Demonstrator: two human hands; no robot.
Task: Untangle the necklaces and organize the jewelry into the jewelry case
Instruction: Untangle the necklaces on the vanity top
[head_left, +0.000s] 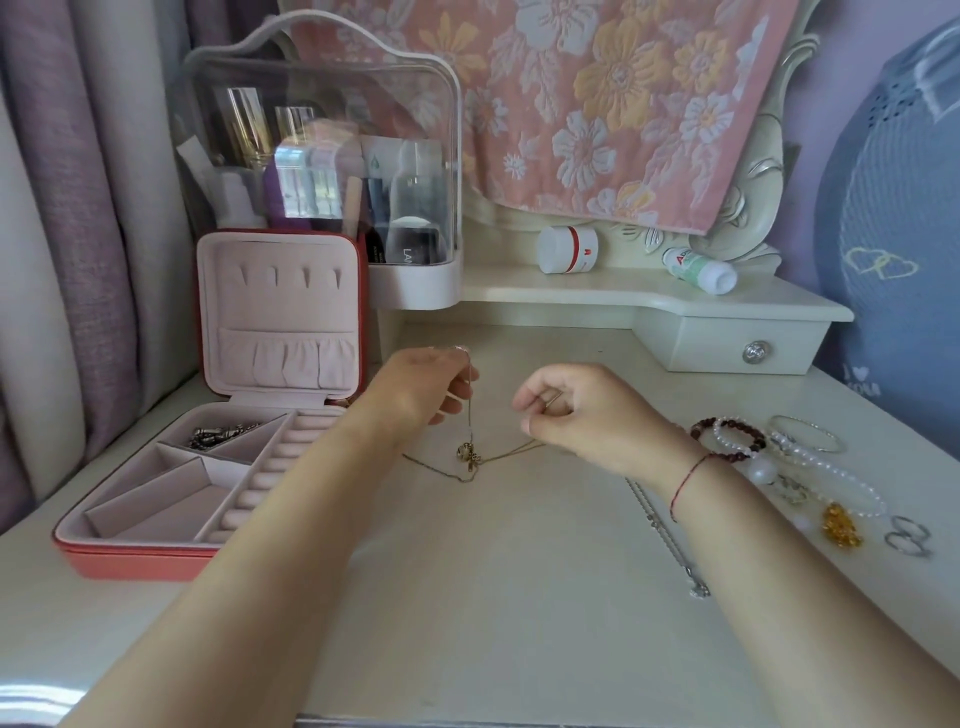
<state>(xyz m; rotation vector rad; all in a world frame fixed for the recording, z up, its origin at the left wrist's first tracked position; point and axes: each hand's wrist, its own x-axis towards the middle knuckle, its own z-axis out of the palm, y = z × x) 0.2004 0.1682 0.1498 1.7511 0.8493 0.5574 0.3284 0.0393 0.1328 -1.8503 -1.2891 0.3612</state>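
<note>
The tabletop (519, 597) is a cream dressing table, with a raised shelf (623, 299) and a small drawer (748, 345) at the back. A lilac curtain (78, 208) hangs at the left. A pink flowered towel (597, 104) covers the mirror, and a blue cushion (904, 234) leans at the right.

On the cushion one reads "I" with a heart; the word below is not clear. A clear cosmetic box (322, 171) holds a dark jar with the letters "LA". A white bottle (701, 271) lying on the shelf shows "Ad" in red, and a white jar (569, 249) beside it has a red band.

The jewelry case (208, 467) stands open at the left, with one silver piece (223, 435) in a back compartment. The left hand (415, 387) pinches a gold chain and lifts it; the right hand (576, 415) has its grip closed on another strand. The tangled gold necklaces (470, 458) lie between the hands on the tabletop. A silver necklace (667, 540), bracelets (737, 439) and rings (909, 538) lie at the right.
</note>
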